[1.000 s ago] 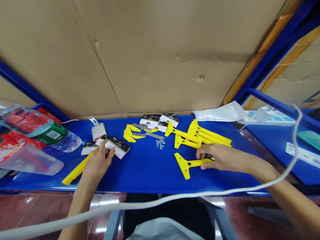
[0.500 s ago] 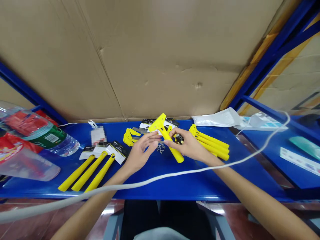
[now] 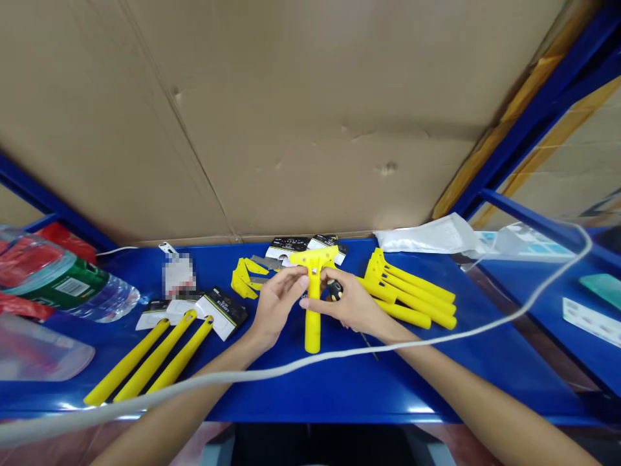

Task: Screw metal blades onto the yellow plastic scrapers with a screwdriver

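Note:
A yellow scraper (image 3: 313, 323) stands out in front of me, its wide head away from me and its handle toward me. My left hand (image 3: 279, 298) is closed, thumb and fingertips at the left of the scraper's neck; any small part pinched there is hidden. My right hand (image 3: 354, 301) grips the scraper from the right, thumb across the handle. Tucked in that same hand is a screwdriver (image 3: 334, 289) with a black and yellow handle, its thin shaft pointing down toward me. Small metal nuts or screws behind the scraper are mostly covered.
Yellow scraper handles (image 3: 417, 294) lie in a pile at right. Carded scrapers (image 3: 155, 362) lie at left, near a water bottle (image 3: 82, 285). Yellow head pieces and blades (image 3: 247, 275) sit behind my left hand. A white cable (image 3: 291, 366) crosses the view in front of the blue table (image 3: 272, 401).
The scraper has turned from slanting to nearly straight, its handle now pointing at me. My left hand has come up against its neck. The screwdriver's shaft has come into view.

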A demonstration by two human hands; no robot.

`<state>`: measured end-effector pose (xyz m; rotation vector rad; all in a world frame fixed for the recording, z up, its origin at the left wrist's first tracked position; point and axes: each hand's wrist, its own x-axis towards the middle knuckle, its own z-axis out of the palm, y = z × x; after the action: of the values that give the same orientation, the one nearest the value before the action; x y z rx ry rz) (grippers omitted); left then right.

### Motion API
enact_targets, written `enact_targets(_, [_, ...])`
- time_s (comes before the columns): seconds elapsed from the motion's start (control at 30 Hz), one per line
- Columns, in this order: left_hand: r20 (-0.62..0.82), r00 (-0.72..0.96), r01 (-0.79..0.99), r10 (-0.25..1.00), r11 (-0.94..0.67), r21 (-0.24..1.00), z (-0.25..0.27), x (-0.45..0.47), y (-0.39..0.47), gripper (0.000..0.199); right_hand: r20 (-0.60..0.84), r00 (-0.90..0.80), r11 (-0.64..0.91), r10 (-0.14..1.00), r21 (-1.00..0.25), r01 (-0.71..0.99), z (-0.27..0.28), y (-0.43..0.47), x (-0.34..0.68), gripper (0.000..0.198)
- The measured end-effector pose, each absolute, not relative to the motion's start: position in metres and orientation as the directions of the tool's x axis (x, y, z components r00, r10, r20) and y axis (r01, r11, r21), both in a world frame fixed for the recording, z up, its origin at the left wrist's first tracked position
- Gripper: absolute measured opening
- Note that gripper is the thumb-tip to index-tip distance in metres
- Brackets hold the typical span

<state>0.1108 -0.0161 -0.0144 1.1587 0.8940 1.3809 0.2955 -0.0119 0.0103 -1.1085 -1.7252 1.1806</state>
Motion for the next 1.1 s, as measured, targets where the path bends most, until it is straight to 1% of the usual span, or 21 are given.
enact_targets(0.1, [0.070, 0.030, -0.323, 0.997, -0.056, 0.945, -0.017, 0.115, -0.018, 0.028, 0.097, -0.338, 0.199, 0.936, -0.939, 0.281, 0.006, -0.011, 0.295, 0.049])
enact_targets(0.2, [-0.046, 0.047, -0.445, 0.998, 0.062, 0.894, -0.016, 0.117, -0.017, 0.031, 0.065, -0.386, 0.166, 0.920, -0.957, 0.236, 0.005, -0.012, 0.296, 0.044])
enact_targets(0.27, [-0.096, 0.067, -0.527, 0.993, 0.117, 0.842, -0.013, 0.116, -0.016, 0.033, 0.015, -0.426, 0.092, 0.905, -0.983, 0.161, 0.006, -0.013, 0.299, 0.043])
enact_targets(0.33, [-0.135, 0.081, -0.599, 0.988, 0.156, 0.786, -0.011, 0.113, -0.013, 0.033, -0.081, -0.486, -0.035, 0.870, -0.994, 0.103, 0.006, -0.015, 0.303, 0.044])
enact_targets(0.4, [-0.173, 0.102, -0.647, 0.980, 0.197, 0.737, -0.009, 0.108, -0.011, 0.032, -0.154, -0.572, -0.131, 0.806, -0.988, 0.082, 0.007, -0.017, 0.306, 0.047])
enact_targets(0.47, [-0.196, 0.139, -0.663, 0.971, 0.239, 0.710, -0.007, 0.105, -0.009, 0.029, -0.186, -0.632, -0.164, 0.752, -0.982, 0.094, 0.008, -0.019, 0.307, 0.047])
enact_targets(0.5, [-0.197, 0.155, -0.661, 0.968, 0.250, 0.708, -0.006, 0.104, -0.009, 0.028, -0.191, -0.629, -0.157, 0.753, -0.981, 0.109, 0.009, -0.020, 0.306, 0.045])
enact_targets(0.57, [-0.191, 0.173, -0.648, 0.966, 0.258, 0.717, -0.004, 0.104, -0.010, 0.027, -0.155, -0.554, -0.096, 0.818, -0.986, 0.133, 0.009, -0.022, 0.303, 0.043])
enact_targets(0.67, [-0.191, 0.197, -0.635, 0.962, 0.273, 0.723, -0.003, 0.107, -0.013, 0.028, -0.012, -0.404, 0.062, 0.914, -0.984, 0.170, 0.007, -0.023, 0.297, 0.045])
enact_targets(0.73, [-0.173, 0.189, -0.629, 0.967, 0.254, 0.735, -0.004, 0.109, -0.016, 0.026, 0.055, -0.368, 0.143, 0.928, -0.966, 0.215, 0.004, -0.023, 0.295, 0.047])
enact_targets(0.8, [-0.141, 0.158, -0.600, 0.977, 0.209, 0.772, -0.004, 0.110, -0.018, 0.026, 0.071, -0.373, 0.176, 0.925, -0.951, 0.255, 0.002, -0.024, 0.293, 0.048])
enact_targets(0.87, [-0.121, 0.133, -0.558, 0.984, 0.176, 0.811, -0.004, 0.110, -0.017, 0.028, 0.027, -0.393, 0.137, 0.919, -0.957, 0.255, 0.001, -0.026, 0.293, 0.049])
enact_targets(1.0, [-0.090, 0.102, -0.530, 0.991, 0.131, 0.838, -0.001, 0.104, -0.012, 0.034, -0.196, -0.461, -0.131, 0.865, -0.977, 0.168, 0.005, -0.028, 0.294, 0.053])
enact_targets(1.03, [-0.079, 0.089, -0.530, 0.993, 0.114, 0.840, 0.001, 0.102, -0.011, 0.036, -0.212, -0.486, -0.164, 0.848, -0.977, 0.139, 0.005, -0.028, 0.294, 0.052])
enact_targets(1.1, [-0.051, 0.065, -0.529, 0.997, 0.077, 0.845, 0.003, 0.098, -0.009, 0.038, -0.178, -0.520, -0.161, 0.835, -0.984, 0.078, 0.006, -0.027, 0.295, 0.048])
